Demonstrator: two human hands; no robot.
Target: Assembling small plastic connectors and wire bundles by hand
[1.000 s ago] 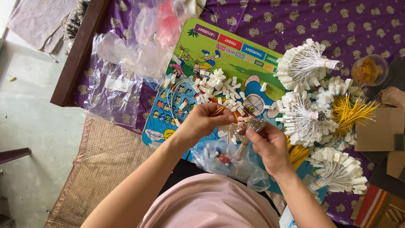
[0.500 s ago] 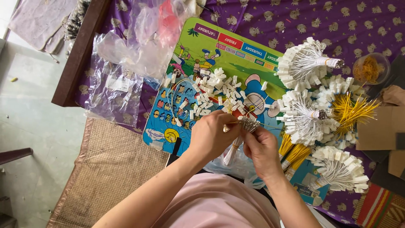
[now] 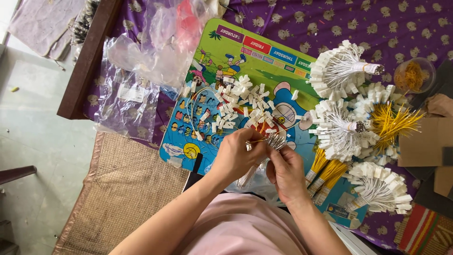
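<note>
White wire bundle (image 3: 264, 153) with silvery metal tips: gripped between both hands above near edge of colourful cartoon board (image 3: 264, 75). Left hand (image 3: 236, 158): fingers closed around bundle, thumb and forefinger pressed together on thin yellow strand near tips. Right hand (image 3: 285, 172): fingers curled shut on same bundle from right side, fingertips just below fanned tips. Bundle tail hanging down between wrists, over clear plastic bag (image 3: 255, 189) on lap.

Loose white connectors (image 3: 236, 104): scattered on board, just beyond hands, mixed with thin white wires. Finished white fan bundles (image 3: 339, 71): stacked right of board, near right hand. Yellow wire bundles (image 3: 325, 172): just beside right hand, partly under white fans. Small clear bowl (image 3: 414, 75) with orange contents: far right, well apart. Crumpled clear plastic bags (image 3: 141, 66): left of board, on purple patterned cloth (image 3: 377, 23). Woven mat (image 3: 122, 193): on floor, lower left.
</note>
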